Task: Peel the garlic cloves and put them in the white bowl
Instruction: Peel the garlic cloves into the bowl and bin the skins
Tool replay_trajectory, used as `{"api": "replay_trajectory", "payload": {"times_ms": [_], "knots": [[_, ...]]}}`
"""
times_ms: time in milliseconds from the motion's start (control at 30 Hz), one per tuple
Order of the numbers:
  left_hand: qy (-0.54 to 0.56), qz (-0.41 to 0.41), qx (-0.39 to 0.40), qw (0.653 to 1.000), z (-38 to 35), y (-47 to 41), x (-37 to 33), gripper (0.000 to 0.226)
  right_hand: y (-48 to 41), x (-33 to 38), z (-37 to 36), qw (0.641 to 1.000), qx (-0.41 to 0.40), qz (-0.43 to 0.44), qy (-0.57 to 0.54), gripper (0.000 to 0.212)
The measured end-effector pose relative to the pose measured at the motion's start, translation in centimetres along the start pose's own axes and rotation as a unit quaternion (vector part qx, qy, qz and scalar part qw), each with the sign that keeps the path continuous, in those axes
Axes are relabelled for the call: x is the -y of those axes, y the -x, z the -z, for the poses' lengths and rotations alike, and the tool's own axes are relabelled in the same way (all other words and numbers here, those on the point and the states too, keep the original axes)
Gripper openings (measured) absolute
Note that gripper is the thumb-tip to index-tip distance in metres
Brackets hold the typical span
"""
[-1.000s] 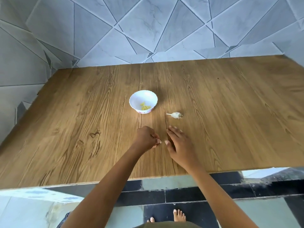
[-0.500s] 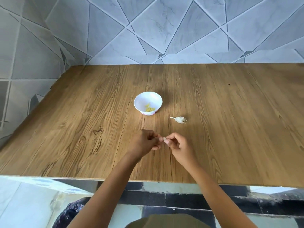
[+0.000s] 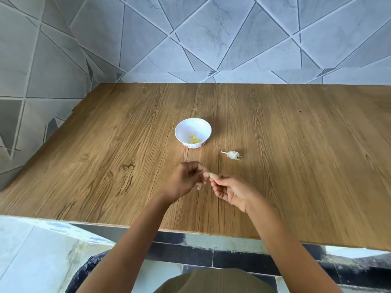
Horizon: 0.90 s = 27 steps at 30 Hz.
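A garlic clove (image 3: 212, 175) is held above the bench (image 3: 101, 161), nearer its front edge, pinched from both ends. The left hand (image 3: 186, 180) curls its fingers (image 3: 206, 176) and thumb on one end, and the right hand (image 3: 231, 192) pinches the other. Beyond them, toward the far edge, stands the white bowl (image 3: 179, 132) with yellowish peeled cloves (image 3: 194, 139) inside. A garlic bulb remnant (image 3: 232, 155) lies near the bowl, on the side of the right edge, not touching it.

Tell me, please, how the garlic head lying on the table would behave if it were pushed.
The garlic head looks small, so it is probably light and would skid on the smooth table. Lying on its side, rounded, it may roll a little, though its stalk should stop it. Its papery skin likely flakes.
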<state>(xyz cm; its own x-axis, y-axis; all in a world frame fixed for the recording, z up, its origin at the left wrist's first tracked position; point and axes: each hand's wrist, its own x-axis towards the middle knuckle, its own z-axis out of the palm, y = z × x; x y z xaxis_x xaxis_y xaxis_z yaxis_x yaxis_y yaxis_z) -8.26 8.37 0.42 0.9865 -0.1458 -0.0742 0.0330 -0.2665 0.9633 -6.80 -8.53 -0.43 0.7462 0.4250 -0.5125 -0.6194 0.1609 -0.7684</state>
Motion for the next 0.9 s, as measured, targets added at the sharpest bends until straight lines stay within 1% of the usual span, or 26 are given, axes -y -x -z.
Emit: {"api": "replay_trajectory", "payload": {"times_ms": [67,167,267,333,433,500,600,667,700,733,767,800,833,867,900], "knots": [[0.052,0.001,0.01,0.999,0.2,0.1,0.0,0.008,0.0,0.3,-0.1,0.997,0.009,-0.03,-0.064,0.009],[0.109,0.024,0.011,0.994,0.2,0.2,0.4,0.008,0.0,0.3,-0.4,0.991,0.008,-0.049,-0.122,0.009],[0.13,0.032,0.024,0.991,0.3,0.2,0.5,0.008,-0.1,0.2,-0.4,0.98,0.012,-0.083,-0.182,0.011],[0.12,0.031,0.033,0.992,0.6,0.2,0.4,0.008,0.0,0.2,-0.4,0.977,0.014,-0.096,-0.189,0.012],[0.078,0.014,0.044,0.996,1.1,0.2,0.1,0.009,0.1,0.3,-0.5,0.982,0.01,-0.1,-0.16,0.011],[0.042,-0.024,0.052,0.997,1.3,0.2,0.0,0.009,0.1,0.4,-0.6,0.988,-0.007,-0.093,-0.121,0.012],[-0.078,-0.118,0.049,0.989,1.4,0.3,-0.2,0.009,0.1,0.3,-0.9,0.998,-0.048,-0.049,0.007,0.016],[-0.132,-0.163,0.03,0.977,1.2,0.5,-0.1,0.011,0.1,-0.1,-1.0,0.992,-0.09,-0.005,0.09,0.016],[-0.14,-0.168,0.015,0.976,1.2,0.6,0.1,0.012,0.0,-0.4,-1.0,0.983,-0.115,0.04,0.136,0.014],[-0.137,-0.159,-0.004,0.978,1.2,0.7,0.4,0.013,-0.2,-0.8,-0.9,0.961,-0.15,0.108,0.206,0.011],[-0.129,-0.146,-0.021,0.981,1.2,0.7,0.7,0.014,-0.4,-1.3,-0.6,0.918,-0.191,0.186,0.294,0.008],[-0.124,-0.135,-0.035,0.982,1.2,0.7,1.0,0.016,-0.5,-1.8,-0.4,0.865,-0.221,0.253,0.374,0.005],[-0.123,-0.129,-0.045,0.983,1.3,0.7,1.3,0.018,-0.6,-2.2,-0.4,0.823,-0.239,0.295,0.422,0.004],[-0.122,-0.125,-0.052,0.983,1.3,0.8,1.5,0.019,-0.6,-2.4,-0.4,0.805,-0.245,0.312,0.44,0.006],[-0.119,-0.12,-0.059,0.984,1.2,0.8,1.6,0.019,-0.7,-2.7,-0.5,0.805,-0.246,0.313,0.44,0.01]]}}
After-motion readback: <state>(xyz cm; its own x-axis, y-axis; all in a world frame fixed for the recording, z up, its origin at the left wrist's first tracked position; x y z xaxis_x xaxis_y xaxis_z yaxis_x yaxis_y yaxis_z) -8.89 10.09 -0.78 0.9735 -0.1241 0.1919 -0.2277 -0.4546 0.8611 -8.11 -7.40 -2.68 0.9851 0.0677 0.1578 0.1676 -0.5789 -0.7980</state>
